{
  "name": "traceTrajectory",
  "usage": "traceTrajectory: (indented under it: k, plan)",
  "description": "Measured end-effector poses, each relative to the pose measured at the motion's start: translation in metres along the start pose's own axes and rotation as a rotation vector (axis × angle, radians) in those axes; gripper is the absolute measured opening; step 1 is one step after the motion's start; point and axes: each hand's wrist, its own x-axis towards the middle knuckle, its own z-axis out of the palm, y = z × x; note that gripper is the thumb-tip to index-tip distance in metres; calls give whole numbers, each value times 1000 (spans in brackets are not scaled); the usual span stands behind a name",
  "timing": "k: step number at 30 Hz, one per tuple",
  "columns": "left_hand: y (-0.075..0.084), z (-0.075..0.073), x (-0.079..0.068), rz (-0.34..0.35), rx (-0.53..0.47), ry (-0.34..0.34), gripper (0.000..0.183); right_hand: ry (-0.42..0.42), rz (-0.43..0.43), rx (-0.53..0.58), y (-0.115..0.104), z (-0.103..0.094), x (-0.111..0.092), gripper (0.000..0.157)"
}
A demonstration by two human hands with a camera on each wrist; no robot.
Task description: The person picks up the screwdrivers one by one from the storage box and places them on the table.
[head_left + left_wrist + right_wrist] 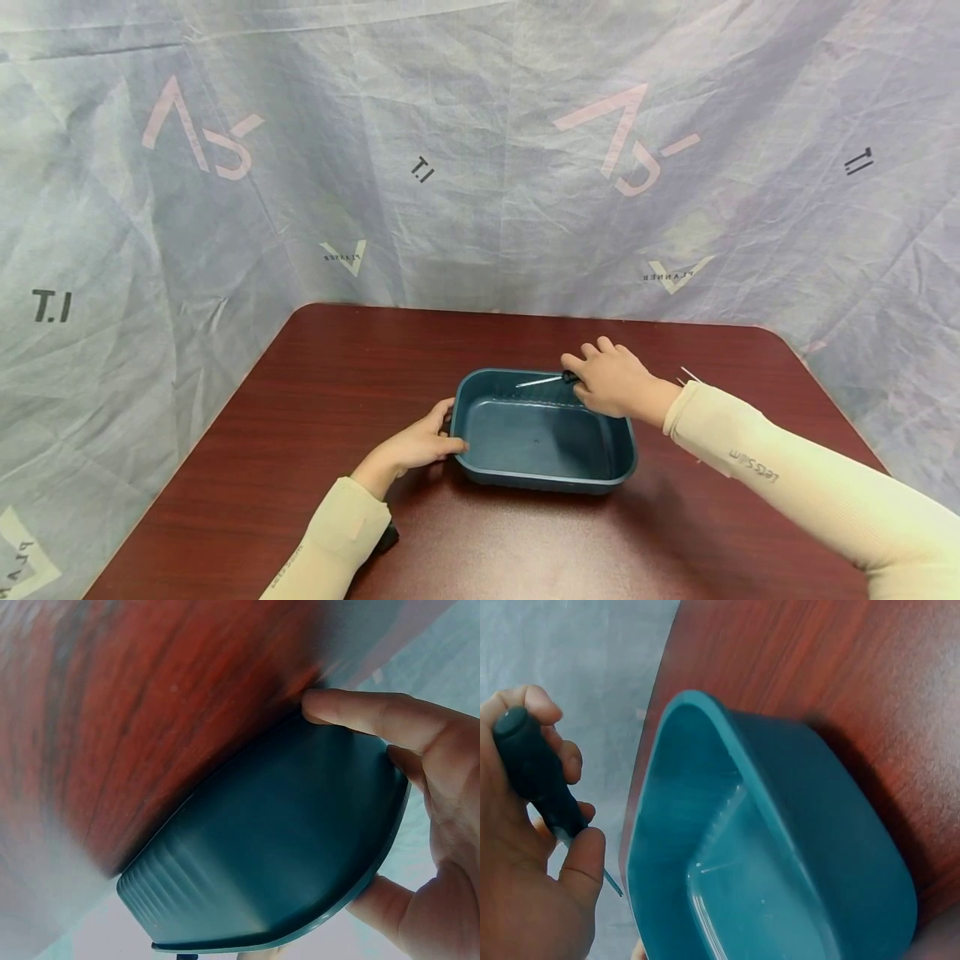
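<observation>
A teal rectangular plastic bin (540, 481) sits on the table, its inner floor bare where it shows. My left hand (420, 442) grips the bin's left end, thumb over the rim and fingers against the outer wall (270, 832). Above the far right part of the bin, my right hand (615, 382) holds a screwdriver (541, 769) by its dark handle. Its thin metal shaft points left over the bin's far side in the head view. In the right wrist view, thumb and fingers wrap the handle, and the tip lies close to the rim.
The dark red wood table (322, 400) has rounded far corners. A grey printed cloth (480, 208) hangs behind it and along the sides. Thin pale rods (691, 375) show just behind the right wrist. A small black object (387, 537) sits at the left cuff.
</observation>
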Motion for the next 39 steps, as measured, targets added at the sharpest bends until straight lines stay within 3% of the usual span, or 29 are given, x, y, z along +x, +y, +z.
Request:
traceTrajectory:
  k: [11, 39]
  plan:
    - [0, 1, -1, 14, -5, -1, 72, 51, 71, 57, 20, -1, -4, 19]
    - [-2, 1, 2, -14, -8, 11, 73, -8, 259, 156, 75, 1, -21, 28]
